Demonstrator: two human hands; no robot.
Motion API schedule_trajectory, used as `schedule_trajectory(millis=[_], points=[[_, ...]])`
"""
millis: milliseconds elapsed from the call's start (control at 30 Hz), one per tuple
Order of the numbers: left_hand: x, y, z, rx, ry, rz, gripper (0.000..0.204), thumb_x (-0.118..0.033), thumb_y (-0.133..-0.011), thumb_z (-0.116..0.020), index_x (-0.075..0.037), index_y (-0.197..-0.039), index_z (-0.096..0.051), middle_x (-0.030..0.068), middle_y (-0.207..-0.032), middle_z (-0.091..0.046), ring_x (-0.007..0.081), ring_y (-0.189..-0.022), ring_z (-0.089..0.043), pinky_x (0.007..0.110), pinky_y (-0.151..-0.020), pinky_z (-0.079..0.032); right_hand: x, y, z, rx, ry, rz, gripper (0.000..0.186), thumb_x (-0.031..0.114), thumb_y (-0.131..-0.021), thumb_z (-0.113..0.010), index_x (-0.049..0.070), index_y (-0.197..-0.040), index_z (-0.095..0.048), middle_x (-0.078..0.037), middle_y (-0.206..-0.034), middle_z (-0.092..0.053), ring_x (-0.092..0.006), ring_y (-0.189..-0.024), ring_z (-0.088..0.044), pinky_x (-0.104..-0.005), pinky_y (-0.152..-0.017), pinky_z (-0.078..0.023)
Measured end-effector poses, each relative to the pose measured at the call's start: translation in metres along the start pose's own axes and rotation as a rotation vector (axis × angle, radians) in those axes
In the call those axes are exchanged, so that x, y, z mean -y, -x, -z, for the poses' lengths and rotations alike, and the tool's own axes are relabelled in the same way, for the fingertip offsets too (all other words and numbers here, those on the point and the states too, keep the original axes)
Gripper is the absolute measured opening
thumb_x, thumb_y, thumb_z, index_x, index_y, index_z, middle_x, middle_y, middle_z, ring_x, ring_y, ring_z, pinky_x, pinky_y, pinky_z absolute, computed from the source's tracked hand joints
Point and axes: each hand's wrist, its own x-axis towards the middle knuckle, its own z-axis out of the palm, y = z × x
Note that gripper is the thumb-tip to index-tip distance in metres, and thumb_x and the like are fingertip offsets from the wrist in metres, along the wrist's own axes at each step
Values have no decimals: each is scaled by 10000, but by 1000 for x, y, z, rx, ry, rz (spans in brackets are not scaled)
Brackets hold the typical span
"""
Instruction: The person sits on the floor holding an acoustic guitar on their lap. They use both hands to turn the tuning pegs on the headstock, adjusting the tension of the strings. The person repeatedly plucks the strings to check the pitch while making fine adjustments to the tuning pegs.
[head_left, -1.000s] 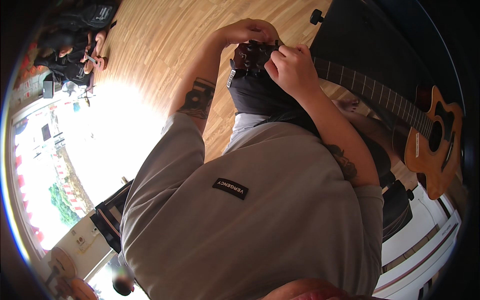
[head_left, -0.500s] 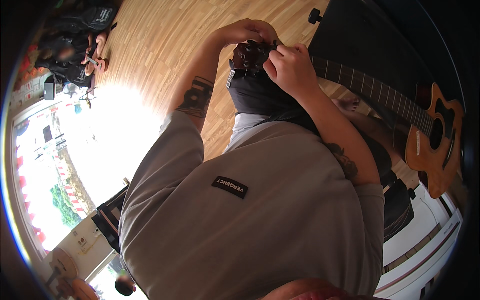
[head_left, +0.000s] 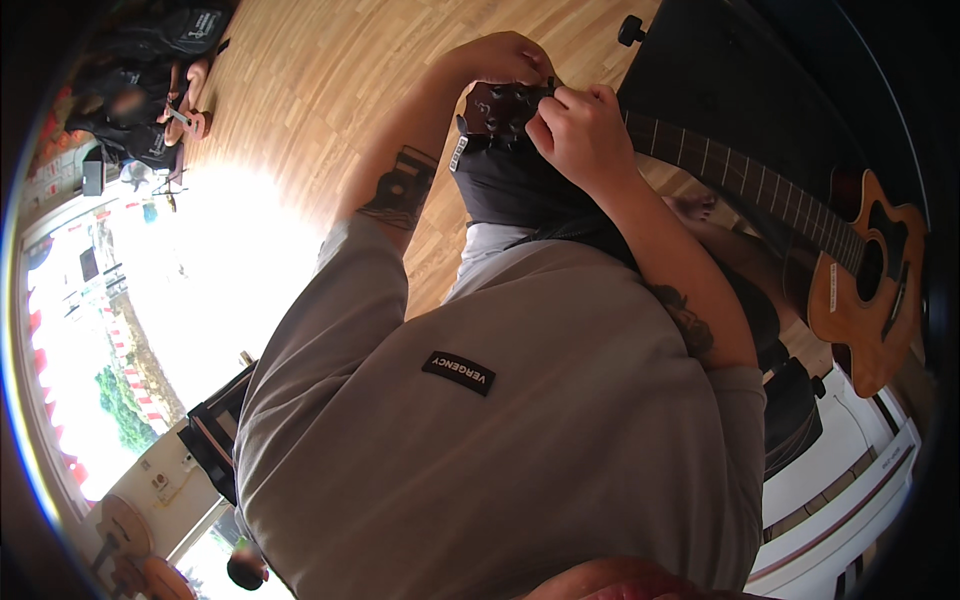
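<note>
An acoustic guitar lies on its back across my lap, its light wooden body far to the right. The dark fretted neck runs left to the headstock, which carries black tuning pegs and rests over my dark-clothed leg. My left hand curls over the far edge of the headstock, fingertips bent inward and partly hidden. Close beside it, my right hand is closed in a pinch where headstock and neck meet. Whatever thin thing either hand may grip is too small to make out.
A black case-like panel with a dark knob stands behind the neck. At the upper left, another person sits holding a small guitar. Further guitars hang at the lower left, near a bright window.
My left hand has shifted slightly right along the headstock, its fingertips closer to my right hand. The right hand and the guitar are nearly unmoved.
</note>
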Motion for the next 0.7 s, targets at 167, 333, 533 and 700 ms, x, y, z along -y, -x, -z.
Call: schedule_trajectory(millis=[167,333,533,700], points=[[3,-2,3,-14,-4,-111,319,-187,-918,-733,-85,-1216,-779,44,-1133,-767,177,-1108,-674,339,-1020,-513,-1,1,0,-11,17,-6,193,224,-838,-795,111,-745,-670,-34,-737,-617,-227,-749,-655,-398,-836,-463],[13,16,15,101,208,-147,348,-220,-932,-752,-90,-1254,-780,62,-1164,-766,191,-1115,-678,341,-1026,-507,2,0,-1,21,24,-27,188,233,-841,-796,118,-745,-683,-27,-740,-620,-217,-750,-662,-400,-849,-466],[-9,15,2,-46,-12,-61,282,-201,-909,-753,-94,-1167,-793,39,-1098,-768,176,-1070,-692,356,-978,-536,-2,1,-2,-6,23,-6,194,221,-829,-809,119,-743,-668,-33,-722,-622,-226,-724,-650,-396,-841,-464],[8,-3,-8,-97,93,0,332,-214,-885,-779,-105,-1199,-768,50,-1142,-787,186,-1082,-720,363,-974,-552,-1,1,-2,1,10,-2,194,218,-825,-811,116,-745,-667,-39,-719,-626,-230,-723,-648,-395,-835,-464]])
